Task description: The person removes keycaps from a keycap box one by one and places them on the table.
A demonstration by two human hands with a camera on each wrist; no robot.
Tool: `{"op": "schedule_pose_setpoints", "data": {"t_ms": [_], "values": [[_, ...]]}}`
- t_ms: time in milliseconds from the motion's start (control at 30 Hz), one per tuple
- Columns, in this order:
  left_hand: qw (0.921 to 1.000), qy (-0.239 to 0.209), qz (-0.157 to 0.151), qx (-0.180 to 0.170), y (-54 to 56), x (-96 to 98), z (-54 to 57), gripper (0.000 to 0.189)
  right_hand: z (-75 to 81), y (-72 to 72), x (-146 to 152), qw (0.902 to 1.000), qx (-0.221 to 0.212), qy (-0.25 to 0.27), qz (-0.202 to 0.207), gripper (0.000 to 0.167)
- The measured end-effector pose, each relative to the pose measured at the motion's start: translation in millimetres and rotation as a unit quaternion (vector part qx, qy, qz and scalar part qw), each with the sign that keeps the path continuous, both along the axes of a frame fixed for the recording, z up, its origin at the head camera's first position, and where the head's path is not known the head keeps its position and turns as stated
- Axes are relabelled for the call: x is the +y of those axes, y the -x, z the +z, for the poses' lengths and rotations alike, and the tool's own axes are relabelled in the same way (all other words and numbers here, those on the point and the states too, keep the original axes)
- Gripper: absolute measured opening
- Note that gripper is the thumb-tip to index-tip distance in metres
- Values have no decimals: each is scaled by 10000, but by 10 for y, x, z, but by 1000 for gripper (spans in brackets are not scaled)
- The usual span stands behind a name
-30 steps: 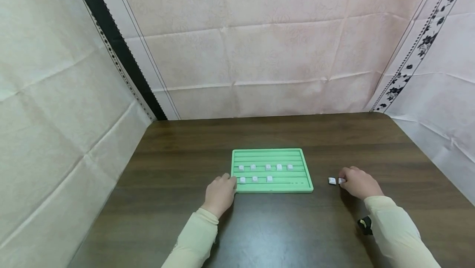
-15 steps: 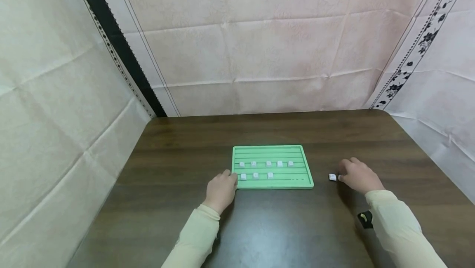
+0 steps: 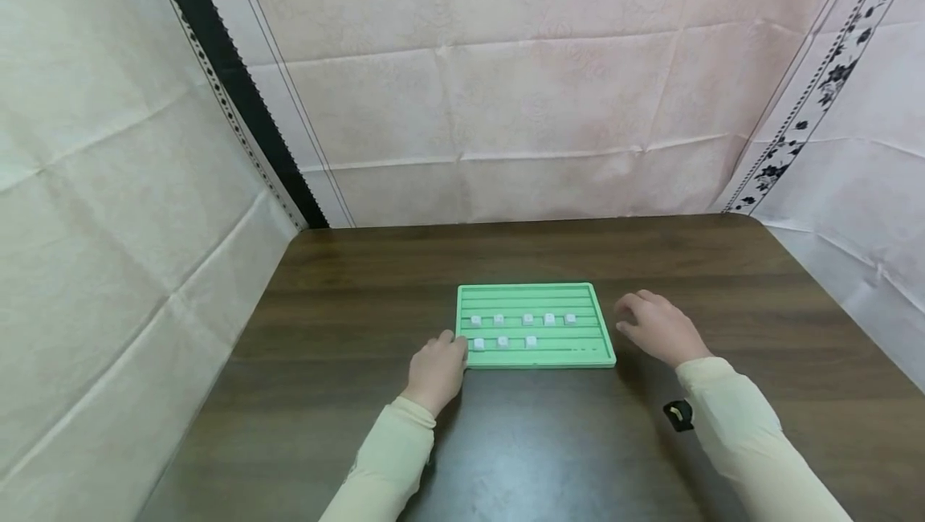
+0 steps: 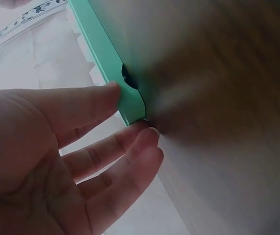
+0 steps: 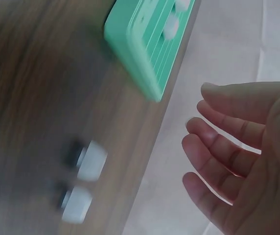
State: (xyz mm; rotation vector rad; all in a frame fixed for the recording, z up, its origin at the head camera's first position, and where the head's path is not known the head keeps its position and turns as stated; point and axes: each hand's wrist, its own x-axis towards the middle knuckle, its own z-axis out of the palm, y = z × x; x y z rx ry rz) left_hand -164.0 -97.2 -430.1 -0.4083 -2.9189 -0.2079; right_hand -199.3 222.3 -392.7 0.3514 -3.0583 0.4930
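A flat green board (image 3: 535,303) with raised ridges lies on the table, bearing two rows of small white keycap-like blocks (image 3: 527,319). My left hand (image 3: 436,371) grips its near left corner; in the left wrist view the thumb (image 4: 93,100) lies against the green edge and the fingers curl at the corner. My right hand (image 3: 661,329) hovers just right of the board, fingers loosely bent and apart, holding nothing. Two loose white blocks (image 5: 92,161) sit on the table in the right wrist view; in the head view my right hand hides them.
The brown wooden table (image 3: 361,297) extends around the board on all sides. Pale cloth (image 3: 542,104) hangs behind it and at both sides. A black device (image 3: 678,415) is strapped at my right wrist.
My right hand has let go of the loose block at the right and moved left toward the board. The left hand keeps its hold on the corner.
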Motion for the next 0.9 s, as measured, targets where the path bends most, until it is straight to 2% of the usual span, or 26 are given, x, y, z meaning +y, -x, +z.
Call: {"op": "schedule_pose_setpoints", "data": {"t_ms": [300, 500, 900], "values": [[9998, -125, -161, 49, -6, 10, -7, 6, -58, 46, -404, 9989, 87, 86, 447, 23], [9998, -107, -127, 108, -15, 13, -16, 7, -130, 39, -624, 9970, 226, 89, 729, 20], [9999, -124, -90, 13, -11, 17, -18, 7, -252, 22, -972, 9944, 332, -49, 1001, 17]]}}
